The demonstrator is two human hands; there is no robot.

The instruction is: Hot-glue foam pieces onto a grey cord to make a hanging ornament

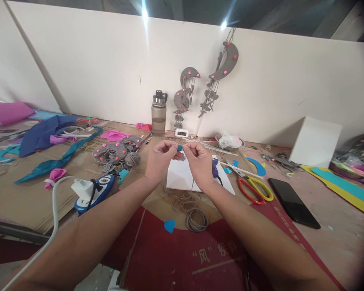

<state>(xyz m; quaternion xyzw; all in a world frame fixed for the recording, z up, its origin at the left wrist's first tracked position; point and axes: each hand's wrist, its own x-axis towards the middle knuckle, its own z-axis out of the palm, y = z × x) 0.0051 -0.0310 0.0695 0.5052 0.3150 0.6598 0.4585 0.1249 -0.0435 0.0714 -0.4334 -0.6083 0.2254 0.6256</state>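
Small blue felt piece point(179, 148), pinched

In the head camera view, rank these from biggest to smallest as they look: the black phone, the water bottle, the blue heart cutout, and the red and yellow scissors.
1. black phone
2. red and yellow scissors, close to the phone; both lie nearer the camera
3. water bottle, farther back, so probably bigger than it looks
4. blue heart cutout, clearly smallest

Small blue felt piece point(179, 148), pinched between fingertips of left hand point(161, 159) and right hand point(200, 163), held up above white sheet point(182, 178). Thin grey cord point(193, 184) hanging from it, down to loose coil point(196, 219) on table.
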